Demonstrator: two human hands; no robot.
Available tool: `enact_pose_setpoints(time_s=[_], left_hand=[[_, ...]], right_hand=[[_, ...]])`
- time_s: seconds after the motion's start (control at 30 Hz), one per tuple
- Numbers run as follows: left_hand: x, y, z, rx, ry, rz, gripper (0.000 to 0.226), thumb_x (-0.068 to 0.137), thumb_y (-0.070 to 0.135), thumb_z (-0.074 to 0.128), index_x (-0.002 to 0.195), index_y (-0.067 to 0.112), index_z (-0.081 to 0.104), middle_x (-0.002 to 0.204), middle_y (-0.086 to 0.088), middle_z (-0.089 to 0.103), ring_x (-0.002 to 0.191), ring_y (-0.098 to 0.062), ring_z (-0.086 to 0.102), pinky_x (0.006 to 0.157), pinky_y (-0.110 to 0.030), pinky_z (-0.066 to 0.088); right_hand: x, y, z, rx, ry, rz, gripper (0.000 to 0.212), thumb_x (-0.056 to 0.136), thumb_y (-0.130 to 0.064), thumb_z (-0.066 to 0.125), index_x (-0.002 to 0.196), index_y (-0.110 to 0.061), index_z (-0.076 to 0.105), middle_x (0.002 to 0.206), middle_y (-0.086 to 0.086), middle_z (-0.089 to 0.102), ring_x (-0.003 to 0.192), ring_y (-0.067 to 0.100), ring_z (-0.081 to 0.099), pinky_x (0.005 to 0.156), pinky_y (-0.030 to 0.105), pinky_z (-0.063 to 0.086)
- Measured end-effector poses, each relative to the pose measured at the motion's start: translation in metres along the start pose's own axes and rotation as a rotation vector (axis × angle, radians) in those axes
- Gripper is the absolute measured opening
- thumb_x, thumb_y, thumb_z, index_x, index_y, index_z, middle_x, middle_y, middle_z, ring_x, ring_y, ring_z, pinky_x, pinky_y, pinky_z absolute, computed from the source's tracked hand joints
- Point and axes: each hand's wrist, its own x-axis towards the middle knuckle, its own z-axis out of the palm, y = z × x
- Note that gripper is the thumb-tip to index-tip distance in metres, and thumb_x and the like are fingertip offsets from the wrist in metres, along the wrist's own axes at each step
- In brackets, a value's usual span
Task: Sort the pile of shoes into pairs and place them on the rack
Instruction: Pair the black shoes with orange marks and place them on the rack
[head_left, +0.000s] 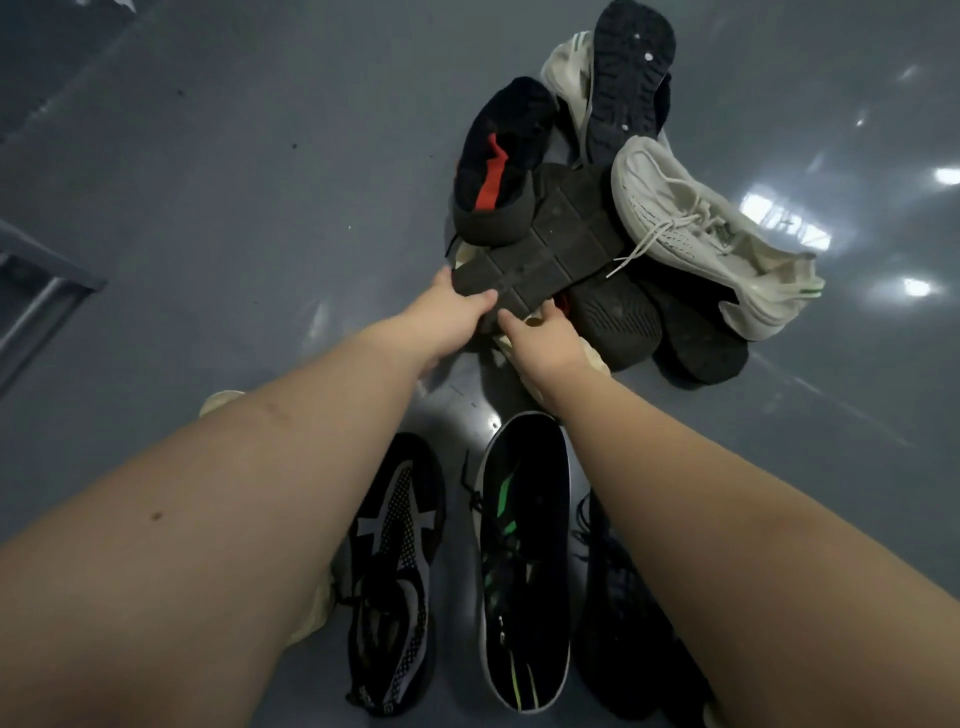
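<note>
A pile of shoes lies on the grey floor ahead of me. On top at its near side is an upturned shoe with a dark grooved sole. My left hand grips the near end of that sole, thumb on top. My right hand reaches under the same end, fingers hidden beneath it. Around it lie a black shoe with a red stripe, a white knit sneaker, another white shoe under a black tread sole, and two dark soles at the right.
Close to me three shoes lie side by side: a black and white mesh one, a black one with green marks and a dark one partly under my right arm. A metal frame shows at the left edge. Glossy floor surrounds the pile.
</note>
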Motion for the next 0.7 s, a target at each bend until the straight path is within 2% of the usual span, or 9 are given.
enact_pose_setpoints(time_s=[0.1, 0.2, 0.27, 0.33, 0.43, 0.47, 0.53, 0.6, 0.7], left_hand=[[0.007, -0.001, 0.001, -0.099, 0.019, -0.018, 0.073, 0.091, 0.032, 0.056, 0.150, 0.011, 0.019, 0.153, -0.008, 0.033, 0.136, -0.025, 0.039, 0.112, -0.040, 0.035], [0.011, -0.007, 0.000, -0.148, -0.002, -0.014, 0.058, 0.089, 0.019, 0.061, 0.142, 0.008, 0.039, 0.140, -0.012, 0.050, 0.123, -0.027, 0.053, 0.107, -0.039, 0.043], [0.010, -0.011, 0.000, -0.155, 0.037, -0.009, 0.052, 0.085, 0.012, 0.065, 0.135, 0.010, 0.047, 0.136, -0.012, 0.050, 0.120, -0.028, 0.055, 0.105, -0.040, 0.044], [0.006, -0.013, 0.001, -0.180, 0.047, -0.008, 0.051, 0.084, 0.010, 0.066, 0.131, 0.012, 0.047, 0.134, -0.012, 0.051, 0.119, -0.027, 0.056, 0.104, -0.040, 0.045], [-0.011, -0.009, -0.004, -0.270, -0.016, -0.018, 0.051, 0.085, 0.008, 0.066, 0.131, 0.014, 0.045, 0.128, -0.013, 0.059, 0.116, -0.027, 0.058, 0.092, -0.038, 0.051], [-0.019, -0.008, -0.007, -0.329, -0.037, -0.021, 0.052, 0.084, 0.006, 0.066, 0.131, 0.013, 0.045, 0.127, -0.012, 0.059, 0.115, -0.027, 0.059, 0.086, -0.037, 0.053], [-0.035, -0.006, -0.013, -0.436, -0.050, -0.001, 0.057, 0.081, 0.000, 0.067, 0.133, 0.008, 0.043, 0.122, -0.013, 0.060, 0.112, -0.028, 0.061, 0.087, -0.038, 0.053], [-0.056, -0.008, -0.017, -0.454, -0.034, 0.048, 0.060, 0.079, -0.007, 0.066, 0.133, 0.003, 0.044, 0.111, -0.013, 0.063, 0.094, -0.023, 0.065, 0.086, -0.036, 0.055], [-0.096, -0.022, -0.015, -0.460, -0.016, 0.126, 0.057, 0.075, -0.014, 0.066, 0.128, -0.001, 0.050, 0.099, -0.010, 0.066, 0.076, -0.011, 0.062, 0.077, -0.022, 0.053]], right_hand=[[0.002, -0.004, 0.013, 0.283, 0.075, 0.096, 0.050, 0.084, -0.029, 0.063, 0.129, -0.010, 0.051, 0.122, 0.007, 0.064, 0.116, 0.025, 0.059, 0.104, 0.036, 0.043], [0.006, -0.005, 0.018, 0.469, 0.141, 0.157, 0.066, 0.069, -0.050, 0.066, 0.121, -0.011, 0.060, 0.114, 0.004, 0.069, 0.108, 0.024, 0.064, 0.098, 0.043, 0.050], [0.004, -0.004, 0.017, 0.501, 0.180, 0.154, 0.070, 0.066, -0.057, 0.066, 0.118, -0.010, 0.063, 0.112, 0.003, 0.070, 0.107, 0.023, 0.065, 0.097, 0.042, 0.051], [0.002, -0.002, 0.015, 0.503, 0.184, 0.156, 0.067, 0.068, -0.058, 0.067, 0.116, -0.011, 0.064, 0.112, 0.003, 0.070, 0.106, 0.022, 0.065, 0.095, 0.042, 0.052], [-0.008, -0.005, 0.009, 0.542, 0.146, 0.170, 0.078, 0.054, -0.064, 0.068, 0.113, -0.013, 0.065, 0.107, 0.001, 0.071, 0.101, 0.022, 0.066, 0.092, 0.043, 0.053], [-0.011, -0.007, 0.007, 0.560, 0.127, 0.177, 0.078, 0.054, -0.064, 0.070, 0.114, -0.013, 0.065, 0.106, 0.001, 0.071, 0.099, 0.023, 0.067, 0.091, 0.043, 0.054], [-0.023, -0.014, 0.002, 0.578, 0.087, 0.189, 0.069, 0.066, -0.056, 0.072, 0.120, -0.014, 0.062, 0.111, 0.001, 0.069, 0.101, 0.024, 0.065, 0.089, 0.044, 0.055], [-0.033, -0.019, -0.001, 0.553, 0.061, 0.170, 0.068, 0.069, -0.055, 0.071, 0.124, -0.017, 0.059, 0.116, -0.001, 0.066, 0.107, 0.023, 0.063, 0.094, 0.042, 0.053], [-0.051, -0.024, -0.001, 0.537, 0.011, 0.158, 0.084, 0.051, -0.064, 0.073, 0.120, -0.017, 0.061, 0.116, -0.002, 0.068, 0.108, 0.020, 0.064, 0.099, 0.040, 0.050]])
